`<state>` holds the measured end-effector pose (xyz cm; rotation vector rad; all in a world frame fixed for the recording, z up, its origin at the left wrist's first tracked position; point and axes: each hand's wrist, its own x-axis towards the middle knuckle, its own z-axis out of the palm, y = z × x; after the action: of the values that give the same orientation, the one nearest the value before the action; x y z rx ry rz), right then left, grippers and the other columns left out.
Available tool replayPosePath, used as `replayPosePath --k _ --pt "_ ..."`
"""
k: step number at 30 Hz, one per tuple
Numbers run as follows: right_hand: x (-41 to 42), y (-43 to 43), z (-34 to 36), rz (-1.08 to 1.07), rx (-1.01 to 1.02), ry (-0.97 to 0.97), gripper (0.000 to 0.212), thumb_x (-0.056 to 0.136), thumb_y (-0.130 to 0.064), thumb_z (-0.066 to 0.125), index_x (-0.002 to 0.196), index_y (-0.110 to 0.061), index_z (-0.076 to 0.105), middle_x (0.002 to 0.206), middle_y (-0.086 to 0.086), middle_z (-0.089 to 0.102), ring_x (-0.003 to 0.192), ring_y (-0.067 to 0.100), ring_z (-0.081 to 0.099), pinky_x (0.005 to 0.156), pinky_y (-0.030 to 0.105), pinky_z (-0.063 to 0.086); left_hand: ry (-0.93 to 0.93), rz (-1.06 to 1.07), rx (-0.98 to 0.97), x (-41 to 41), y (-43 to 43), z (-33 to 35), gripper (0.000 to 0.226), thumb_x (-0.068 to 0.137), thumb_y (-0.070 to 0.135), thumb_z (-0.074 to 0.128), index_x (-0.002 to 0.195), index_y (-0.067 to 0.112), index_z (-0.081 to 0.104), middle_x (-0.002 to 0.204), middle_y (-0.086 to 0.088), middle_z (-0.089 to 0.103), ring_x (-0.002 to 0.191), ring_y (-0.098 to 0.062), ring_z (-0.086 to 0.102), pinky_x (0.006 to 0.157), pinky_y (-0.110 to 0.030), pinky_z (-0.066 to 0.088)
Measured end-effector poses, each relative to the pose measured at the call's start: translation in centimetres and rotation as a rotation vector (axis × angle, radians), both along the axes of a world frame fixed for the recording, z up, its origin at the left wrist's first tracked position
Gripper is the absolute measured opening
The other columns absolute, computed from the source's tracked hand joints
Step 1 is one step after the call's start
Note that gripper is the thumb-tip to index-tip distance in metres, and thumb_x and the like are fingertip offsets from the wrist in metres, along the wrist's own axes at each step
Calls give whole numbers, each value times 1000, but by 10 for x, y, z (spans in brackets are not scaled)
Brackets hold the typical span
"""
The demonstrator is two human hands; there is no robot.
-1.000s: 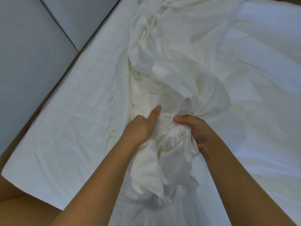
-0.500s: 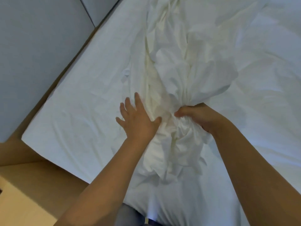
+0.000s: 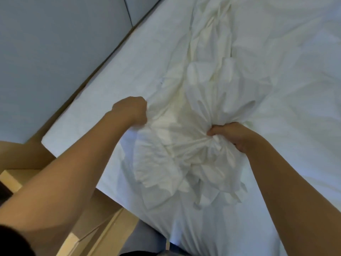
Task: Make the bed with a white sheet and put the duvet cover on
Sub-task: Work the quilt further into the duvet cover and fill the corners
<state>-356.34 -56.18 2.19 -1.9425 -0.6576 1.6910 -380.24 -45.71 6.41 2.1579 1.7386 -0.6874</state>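
Left hand (image 3: 129, 110) was flat on the cloth 0.5 s ago. It's now a fist closed on a fold just left of the bunch, and the hands are further apart. Right hand (image 3: 231, 135) grips the neck of the bunch itself, fingers curled tight round the gathered cloth. The bunch looks like the duvet cover (image 3: 184, 152) (prob. w/ creamier filling showing inside; can't be sure). It's crumpled and trails away beyond the bunch up the bed. Reads as right hand anchoring while left pulls a layer sideways to open or spread it, i.e. cover step underway, not done. Under & round the bunch, the white sheet (image 3: 118, 80) is already on the mattress, lightly creased. Left of the bunch is a grey wall panel (image 3: 55, 52), and nearer than the bunch a pale wood frame (image 3: 103, 225).
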Motion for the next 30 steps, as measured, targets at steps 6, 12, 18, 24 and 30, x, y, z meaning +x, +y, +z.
replayPosePath --k 6,12,18,24,30 --pt "-22 18 7 -40 13 34 18 75 -6 71 81 -19 59 81 0 65 71 16 63 49 23 47 3 -62 308 -13 14 -30 72 85 31 63 143 10 25 137 -17 36 123 -35 36 98 -45 33" --pt "-35 27 6 -79 46 35 23 72 0 69 90 -14 64 90 5 68 78 19 65 53 23 51 -879 628 -316 58 -26 -49 41 86 41 62 58 14 50 46 9 47 41 -5 45 47 -25 33" --pt "-38 28 1 -51 71 87 22 69 -6 78 85 -19 71 79 -3 74 68 10 70 50 17 51 -1109 857 -357 83 -24 -43 19 84 -5 48 76 6 61 82 -15 65 75 -26 61 70 -35 54" --pt "-31 34 5 -151 50 234 16 73 -5 72 86 -14 75 86 6 74 77 22 71 59 29 57 -1226 894 -326 80 -31 -42 15 88 19 57 99 10 62 94 -3 64 88 -23 63 78 -35 52" --pt "-38 34 1 -294 7 337 42 59 -11 71 99 -2 67 92 14 69 84 28 67 82 39 55 -1054 878 -546 73 -31 -56 28 92 30 58 74 8 63 70 -4 61 62 -17 57 58 -23 47"
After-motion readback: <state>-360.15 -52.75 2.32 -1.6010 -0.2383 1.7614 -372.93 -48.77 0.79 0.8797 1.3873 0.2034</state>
